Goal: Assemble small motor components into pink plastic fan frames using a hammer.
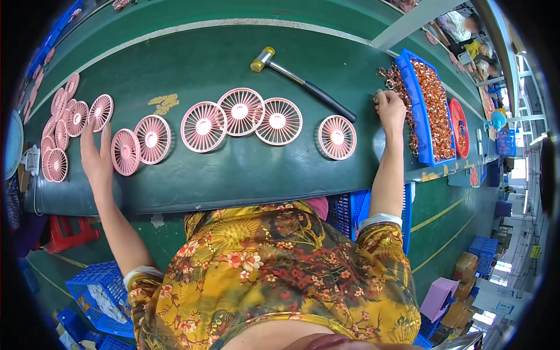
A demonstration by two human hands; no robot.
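Note:
My left hand (97, 153) is at the left of the green table, thumb and fingers at the lower edge of a pink round fan grille (102, 111). That grille lies beside a pile of similar grilles (57, 164). My right hand (392, 111) is closed in a pinch at the right, on what looks like a small copper-coloured ring (375, 98); the fingers partly hide it. Loose copper-coloured rings (399, 84) lie just beyond that hand. Between my hands several pink grilles are spread in a row, among them one (203, 126) near the middle and a single one (337, 137) nearer my right hand.
A hammer (303, 84) with a yellow head and black grip lies behind the row. A blue tray (421, 111) full of copper-coloured rings stands at the right, with a red bowl (459, 125) beyond. Blue crates (104, 294) stand below the table. People sit far right.

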